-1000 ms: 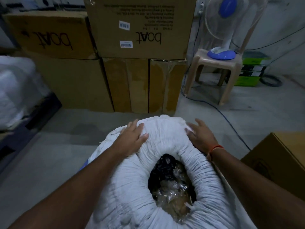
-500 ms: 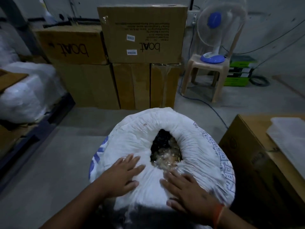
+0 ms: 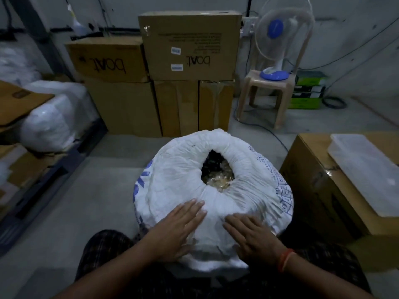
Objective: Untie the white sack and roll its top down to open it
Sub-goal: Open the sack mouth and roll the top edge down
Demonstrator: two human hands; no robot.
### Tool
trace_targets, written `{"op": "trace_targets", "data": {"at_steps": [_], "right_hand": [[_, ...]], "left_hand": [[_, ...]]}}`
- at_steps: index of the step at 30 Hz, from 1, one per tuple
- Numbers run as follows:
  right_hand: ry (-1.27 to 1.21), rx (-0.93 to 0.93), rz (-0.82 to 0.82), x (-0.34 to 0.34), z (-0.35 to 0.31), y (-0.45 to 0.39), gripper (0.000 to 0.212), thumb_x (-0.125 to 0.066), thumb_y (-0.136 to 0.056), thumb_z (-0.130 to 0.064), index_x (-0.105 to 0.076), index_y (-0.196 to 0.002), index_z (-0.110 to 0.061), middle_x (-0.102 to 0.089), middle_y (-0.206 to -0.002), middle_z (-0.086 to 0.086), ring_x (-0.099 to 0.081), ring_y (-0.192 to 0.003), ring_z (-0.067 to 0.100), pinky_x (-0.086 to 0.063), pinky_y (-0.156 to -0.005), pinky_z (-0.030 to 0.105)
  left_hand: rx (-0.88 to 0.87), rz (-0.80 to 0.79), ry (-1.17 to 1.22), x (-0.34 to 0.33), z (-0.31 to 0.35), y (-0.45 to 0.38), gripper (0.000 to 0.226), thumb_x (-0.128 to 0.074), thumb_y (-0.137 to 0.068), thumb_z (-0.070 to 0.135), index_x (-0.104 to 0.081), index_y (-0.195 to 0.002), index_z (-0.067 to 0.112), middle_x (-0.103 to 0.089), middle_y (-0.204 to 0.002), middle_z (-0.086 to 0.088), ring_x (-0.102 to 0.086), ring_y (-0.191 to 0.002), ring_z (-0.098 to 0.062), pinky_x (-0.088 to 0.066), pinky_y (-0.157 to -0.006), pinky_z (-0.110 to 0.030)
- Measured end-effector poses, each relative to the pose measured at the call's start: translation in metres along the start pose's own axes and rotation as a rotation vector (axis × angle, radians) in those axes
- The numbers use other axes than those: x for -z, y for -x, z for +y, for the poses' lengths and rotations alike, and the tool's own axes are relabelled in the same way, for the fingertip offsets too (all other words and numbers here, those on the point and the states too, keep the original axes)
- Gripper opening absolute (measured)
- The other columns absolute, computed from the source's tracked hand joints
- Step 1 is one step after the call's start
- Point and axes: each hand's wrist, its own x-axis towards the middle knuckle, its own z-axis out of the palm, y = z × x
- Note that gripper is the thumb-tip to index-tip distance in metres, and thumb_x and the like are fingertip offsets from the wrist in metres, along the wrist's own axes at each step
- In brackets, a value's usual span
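The white sack [image 3: 179, 180] with blue print stands on the concrete floor right in front of me. Its top is rolled down into a thick ring around an open mouth, where dark and clear plastic-wrapped contents [image 3: 217, 173] show. My left hand [image 3: 179, 227] lies flat on the near side of the rolled rim, fingers spread and pointing away. My right hand [image 3: 250, 236], with an orange band at the wrist, rests flat on the rim just to the right of it. Neither hand holds anything.
Stacked cardboard boxes [image 3: 190, 46] stand behind the sack. A plastic stool [image 3: 267, 93] carries a table fan [image 3: 278, 39] at the back right. A cardboard box [image 3: 319, 184] topped by a clear plastic lid [image 3: 367, 173] sits close on the right. White bags [image 3: 54, 117] lie on a pallet at left.
My hands came off the far side of the rim and now press on its near side. The view pulled back, so the whole sack and the box at right show.
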Motion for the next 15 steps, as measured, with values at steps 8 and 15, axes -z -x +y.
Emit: {"op": "trace_targets", "data": {"at_steps": [8, 15], "right_hand": [[-0.147, -0.174, -0.053, 0.011, -0.011, -0.027, 0.075, -0.053, -0.091, -0.046, -0.038, -0.155, -0.010, -0.030, -0.166, 0.012, -0.033, -0.152, 0.027, -0.038, -0.115, 0.046], [-0.199, -0.297, -0.305, -0.031, -0.014, -0.037, 0.073, -0.044, -0.086, -0.067, -0.065, -0.135, -0.017, -0.061, -0.145, 0.006, -0.056, -0.136, 0.022, -0.050, -0.104, 0.051]], "left_hand": [[0.062, -0.290, -0.075, -0.021, 0.002, -0.021, 0.109, -0.043, -0.091, 0.076, 0.005, -0.167, 0.013, 0.017, -0.174, -0.011, 0.020, -0.160, -0.033, 0.010, -0.132, -0.048], [0.101, 0.054, 0.026, -0.021, 0.013, -0.047, 0.078, -0.047, -0.099, 0.054, -0.029, -0.164, 0.013, -0.013, -0.176, -0.011, -0.008, -0.163, -0.030, -0.019, -0.131, -0.047]]}}
